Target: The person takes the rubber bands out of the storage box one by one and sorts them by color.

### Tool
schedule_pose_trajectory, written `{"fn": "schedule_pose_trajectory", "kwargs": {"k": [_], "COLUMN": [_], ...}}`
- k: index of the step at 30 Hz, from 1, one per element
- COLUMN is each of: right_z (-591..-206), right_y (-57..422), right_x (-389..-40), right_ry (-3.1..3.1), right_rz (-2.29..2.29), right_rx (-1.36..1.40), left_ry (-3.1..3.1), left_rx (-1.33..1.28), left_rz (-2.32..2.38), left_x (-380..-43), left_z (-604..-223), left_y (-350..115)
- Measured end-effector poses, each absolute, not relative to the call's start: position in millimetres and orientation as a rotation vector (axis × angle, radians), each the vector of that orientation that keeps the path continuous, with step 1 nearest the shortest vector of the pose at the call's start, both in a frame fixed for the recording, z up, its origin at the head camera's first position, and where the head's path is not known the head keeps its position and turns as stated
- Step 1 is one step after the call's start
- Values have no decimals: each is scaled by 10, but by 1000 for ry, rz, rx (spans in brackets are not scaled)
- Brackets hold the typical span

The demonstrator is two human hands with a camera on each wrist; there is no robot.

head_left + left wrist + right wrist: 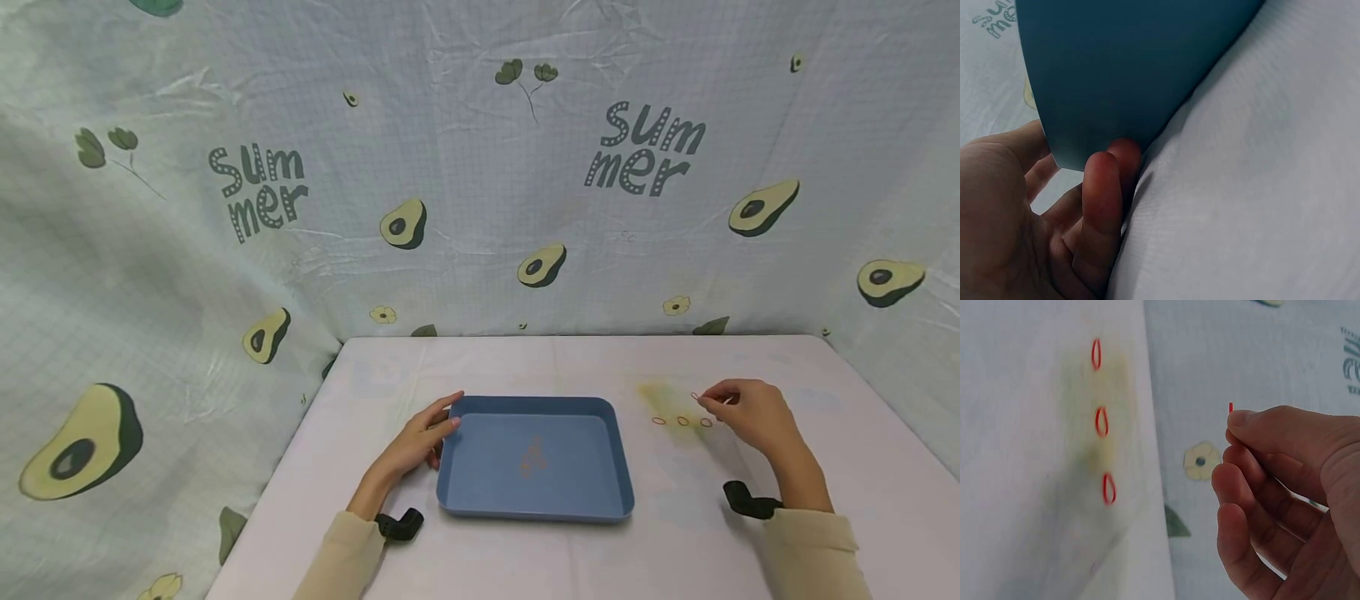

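Note:
A blue rectangular tray (536, 454) lies on the table, with a faint orange cluster (534, 458) on its floor, too small to make out. My left hand (415, 437) holds the tray's left side, thumb over the rim and other fingers against the outer wall (1104, 81). To the right of the tray, my right hand (757, 414) pinches a thin red rubber band (694, 396) between thumb and forefinger, raised off the table. In the right wrist view only a short end of that band (1230, 407) shows. Three red rubber bands (682, 421) lie in a row below it.
A white cloth (390, 367) covers the table, with a yellow-green patch (660, 400) around the row of bands. Behind and at the left hangs a curtain (465, 167) printed with avocados and lettering. Black wrist straps (750, 502) sit at both cuffs.

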State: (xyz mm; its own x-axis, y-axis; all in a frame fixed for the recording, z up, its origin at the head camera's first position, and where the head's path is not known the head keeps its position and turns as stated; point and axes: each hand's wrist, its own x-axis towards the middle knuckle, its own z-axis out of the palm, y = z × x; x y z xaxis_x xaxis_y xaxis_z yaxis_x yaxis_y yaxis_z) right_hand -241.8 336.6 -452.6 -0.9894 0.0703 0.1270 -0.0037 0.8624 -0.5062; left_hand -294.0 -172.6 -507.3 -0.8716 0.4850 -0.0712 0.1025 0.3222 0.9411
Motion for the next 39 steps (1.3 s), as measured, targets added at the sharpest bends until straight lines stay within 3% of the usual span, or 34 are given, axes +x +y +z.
{"fn": "schedule_pose_trajectory", "kwargs": {"k": [11, 25, 39], "right_z": [-4711, -4784, -4838], "right_y": [3741, 3822, 3859], "right_x": [-2363, -2356, -2352], "right_ry": [-2963, -3054, -3061], "right_rz": [872, 921, 891], "right_rx": [-245, -475, -485], "left_ry": [2266, 2275, 2306], "left_rx": [522, 514, 487], "left_rz": [1576, 1565, 1558], "left_x": [-2974, -2972, -2980], "left_z": [-5180, -5171, -5189], "left_y": [-1732, -1728, -1724]}}
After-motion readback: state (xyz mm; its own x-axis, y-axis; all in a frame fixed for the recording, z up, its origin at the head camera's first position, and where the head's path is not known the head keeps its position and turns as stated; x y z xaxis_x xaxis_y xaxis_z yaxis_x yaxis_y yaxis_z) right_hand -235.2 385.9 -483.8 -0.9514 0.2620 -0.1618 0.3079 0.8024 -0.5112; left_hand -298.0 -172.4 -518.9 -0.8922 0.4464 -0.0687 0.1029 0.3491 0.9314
